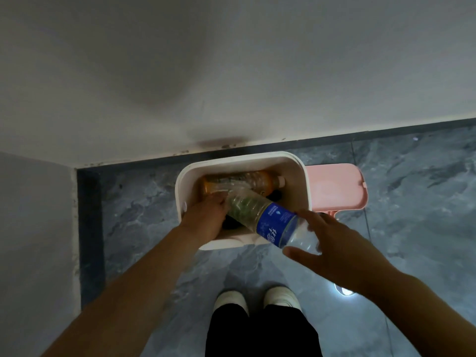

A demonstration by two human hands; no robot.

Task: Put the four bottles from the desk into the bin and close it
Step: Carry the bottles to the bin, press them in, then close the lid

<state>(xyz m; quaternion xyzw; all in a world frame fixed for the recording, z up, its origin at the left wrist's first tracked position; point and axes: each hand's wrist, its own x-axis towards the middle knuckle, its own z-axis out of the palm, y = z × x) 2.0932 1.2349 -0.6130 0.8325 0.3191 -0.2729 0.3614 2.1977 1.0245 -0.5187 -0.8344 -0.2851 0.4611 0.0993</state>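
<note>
A white bin (296, 173) stands on the floor against the wall, its pink lid (334, 189) swung open to the right. Inside lies an orange-labelled bottle (260, 180) along the far wall, with clear bottles over it. A clear bottle with a blue label (275, 222) slants across the bin's near right rim, its base end outside. My right hand (332, 243) holds that base end. My left hand (206, 215) reaches into the bin's left side and touches the bottle's upper end; its fingers are partly hidden.
The bin sits in a corner: a white wall (231, 73) behind it, another wall (33, 228) on the left. The floor (412, 202) is grey marbled tile with a dark border. My two white shoes (257, 300) stand just in front of the bin.
</note>
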